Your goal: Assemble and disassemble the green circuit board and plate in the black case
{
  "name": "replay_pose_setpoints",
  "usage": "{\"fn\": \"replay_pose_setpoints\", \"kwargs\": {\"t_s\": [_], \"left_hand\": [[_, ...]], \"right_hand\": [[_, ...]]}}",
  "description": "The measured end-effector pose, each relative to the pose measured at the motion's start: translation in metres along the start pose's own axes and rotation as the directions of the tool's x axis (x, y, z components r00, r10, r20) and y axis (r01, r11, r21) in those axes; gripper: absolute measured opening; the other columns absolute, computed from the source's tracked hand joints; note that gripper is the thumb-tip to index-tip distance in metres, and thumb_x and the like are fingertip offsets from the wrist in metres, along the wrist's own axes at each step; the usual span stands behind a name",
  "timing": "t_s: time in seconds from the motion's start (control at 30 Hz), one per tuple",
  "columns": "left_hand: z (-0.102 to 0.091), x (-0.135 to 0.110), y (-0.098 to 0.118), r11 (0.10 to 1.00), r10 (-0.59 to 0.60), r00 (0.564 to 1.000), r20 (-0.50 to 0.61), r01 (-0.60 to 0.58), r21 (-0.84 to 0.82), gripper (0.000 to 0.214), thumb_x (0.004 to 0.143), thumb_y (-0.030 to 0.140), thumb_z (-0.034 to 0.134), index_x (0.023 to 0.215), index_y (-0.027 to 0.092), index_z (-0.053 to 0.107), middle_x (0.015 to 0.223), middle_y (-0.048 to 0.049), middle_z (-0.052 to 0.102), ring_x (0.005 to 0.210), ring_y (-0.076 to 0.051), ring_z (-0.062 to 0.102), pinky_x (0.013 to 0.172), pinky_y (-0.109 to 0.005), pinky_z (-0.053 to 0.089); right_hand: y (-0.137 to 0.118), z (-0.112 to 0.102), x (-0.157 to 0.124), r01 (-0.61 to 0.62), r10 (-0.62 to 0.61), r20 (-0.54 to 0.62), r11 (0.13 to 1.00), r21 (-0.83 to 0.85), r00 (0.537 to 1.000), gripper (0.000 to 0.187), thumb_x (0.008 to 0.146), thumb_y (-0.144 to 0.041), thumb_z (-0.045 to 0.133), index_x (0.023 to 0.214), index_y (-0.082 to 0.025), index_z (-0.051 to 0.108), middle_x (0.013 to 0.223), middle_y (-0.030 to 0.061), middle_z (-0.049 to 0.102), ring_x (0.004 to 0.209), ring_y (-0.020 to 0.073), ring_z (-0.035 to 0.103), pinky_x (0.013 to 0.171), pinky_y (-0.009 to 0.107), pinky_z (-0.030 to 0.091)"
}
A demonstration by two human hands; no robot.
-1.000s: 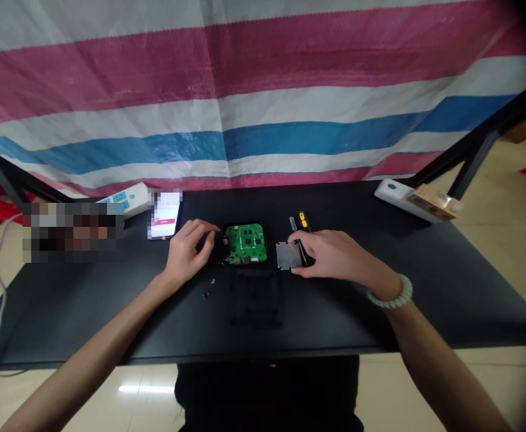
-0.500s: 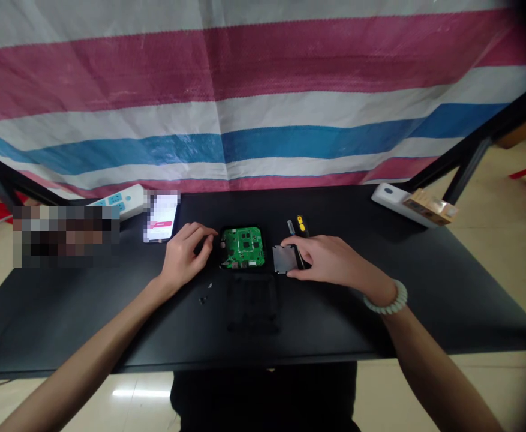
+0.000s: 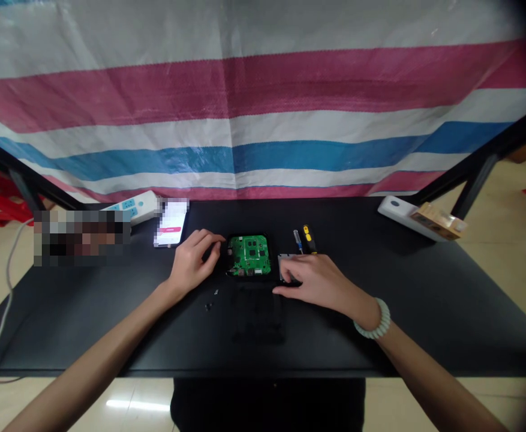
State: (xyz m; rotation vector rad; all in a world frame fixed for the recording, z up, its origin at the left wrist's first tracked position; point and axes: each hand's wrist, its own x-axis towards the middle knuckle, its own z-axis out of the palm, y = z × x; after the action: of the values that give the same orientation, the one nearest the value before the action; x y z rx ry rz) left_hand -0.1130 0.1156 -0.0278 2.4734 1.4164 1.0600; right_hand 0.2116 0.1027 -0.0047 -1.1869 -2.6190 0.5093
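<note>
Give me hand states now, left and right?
Left hand: loosely curled, fingertips at the green circuit board, gripping nothing.
Right hand: flat over the metal plate; grip cannot be told.

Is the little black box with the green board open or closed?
Open: the green circuit board lies uncovered in its black box.

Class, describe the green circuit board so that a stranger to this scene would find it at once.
Start at the black table in front of the striped sheet and look to its middle, between the person's two hands. There the green circuit board lies flat in a dark case, just right of the left hand. It is the only bright green thing on the table.
</note>
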Motion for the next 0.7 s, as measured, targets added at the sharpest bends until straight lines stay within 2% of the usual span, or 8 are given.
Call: {"fn": "replay_pose_setpoints", "kwargs": {"t_s": [0.13,0.27,0.43,0.57,0.63,0.7], "left_hand": [[0.000,-0.001,0.000,1.000,0.003,1.000,0.012,-0.003,0.004,0.022,0.107,0.022,0.049,0.113,0.020,0.070,0.098,-0.0068,0.070,0.092,-0.022,0.065,0.083,-0.037,0.052],[0.001,-0.001,-0.001,1.000,0.010,1.000,0.016,-0.010,-0.002,0.022,0.107,0.022,0.049,0.114,0.020,0.070,0.099,-0.0070,0.071,0.093,-0.022,0.065,0.084,-0.038,0.052],[0.001,-0.001,-0.002,1.000,0.005,1.000,0.018,-0.004,-0.023,0.023,0.108,0.022,0.048,0.116,0.020,0.069,0.102,-0.0076,0.071,0.095,-0.023,0.066,0.085,-0.039,0.053],[0.001,0.000,-0.004,0.999,0.006,1.000,-0.001,-0.006,-0.048,0.023,0.108,0.022,0.048,0.117,0.020,0.069,0.102,-0.0075,0.070,0.095,-0.022,0.066,0.085,-0.038,0.053],[0.000,0.000,-0.004,0.998,-0.004,1.000,-0.014,0.003,-0.062,0.023,0.107,0.022,0.048,0.117,0.020,0.069,0.102,-0.0073,0.070,0.095,-0.022,0.066,0.085,-0.037,0.053],[0.000,0.000,-0.004,0.998,-0.023,1.000,-0.019,0.022,-0.067,0.023,0.108,0.023,0.048,0.117,0.020,0.069,0.101,-0.0071,0.070,0.094,-0.022,0.066,0.084,-0.036,0.054]], "right_hand": [[0.000,0.003,0.001,0.006,-0.006,-0.033,1.000,-0.015,0.999,0.032,0.093,-0.044,0.079,0.081,-0.022,0.059,0.076,-0.0060,0.066,0.064,0.0110,0.058,0.062,0.029,0.029],[-0.001,0.000,0.000,0.015,-0.012,-0.055,0.998,0.055,0.998,0.034,0.093,-0.048,0.079,0.081,-0.022,0.059,0.074,-0.0063,0.065,0.061,0.0098,0.055,0.061,0.027,0.032],[0.002,-0.002,0.001,0.000,0.040,-0.201,0.981,0.195,0.979,0.036,0.100,-0.048,0.067,0.078,-0.022,0.057,0.062,-0.0072,0.050,0.055,0.0098,0.045,0.060,0.027,0.035],[0.006,-0.007,0.003,0.001,0.115,-0.323,0.941,0.338,0.939,0.034,0.104,-0.043,0.059,0.077,-0.023,0.053,0.065,-0.0050,0.048,0.056,0.0118,0.043,0.058,0.028,0.037],[0.008,-0.014,-0.001,0.012,0.149,-0.443,0.940,0.340,0.884,0.037,0.105,-0.044,0.055,0.074,-0.024,0.050,0.066,-0.0022,0.051,0.060,0.0150,0.049,0.061,0.031,0.042],[0.008,-0.021,-0.009,0.005,0.146,-0.493,0.956,0.292,0.858,0.039,0.107,-0.046,0.046,0.075,-0.025,0.051,0.071,0.0023,0.057,0.070,0.0208,0.059,0.071,0.037,0.049]]}}
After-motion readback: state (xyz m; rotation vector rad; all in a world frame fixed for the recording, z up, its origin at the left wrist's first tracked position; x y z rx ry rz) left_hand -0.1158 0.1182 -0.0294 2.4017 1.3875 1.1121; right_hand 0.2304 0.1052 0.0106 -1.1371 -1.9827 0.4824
